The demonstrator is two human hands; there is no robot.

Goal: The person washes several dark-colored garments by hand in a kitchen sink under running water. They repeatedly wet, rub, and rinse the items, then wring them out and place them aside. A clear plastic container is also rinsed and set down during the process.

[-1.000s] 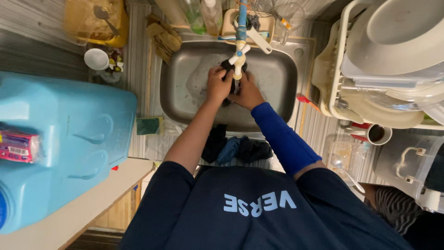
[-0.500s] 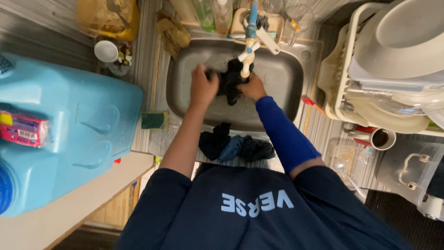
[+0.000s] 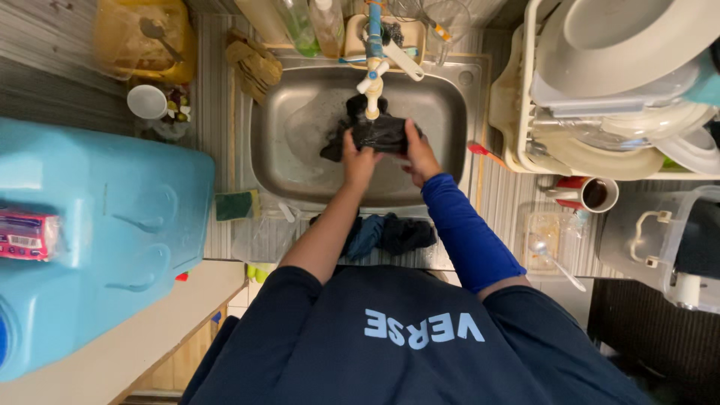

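Hands first, seen from the head camera: the left hand point(image 3: 358, 160) and the right hand point(image 3: 417, 154) are both clamped on a dark wet cloth point(image 3: 379, 133), held between them over the steel sink point(image 3: 300, 120), just under the spout of the blue-and-white tap point(image 3: 373, 67). Part of the cloth trails down toward the sink floor on the left. Whether water is running is hard to tell. More dark and blue garments point(image 3: 386, 234) lie on the sink's near edge. A green sponge point(image 3: 234, 205) sits left of the sink, a dish rack point(image 3: 600, 97) with plates to the right, and a large blue water container point(image 3: 97, 240) at far left.
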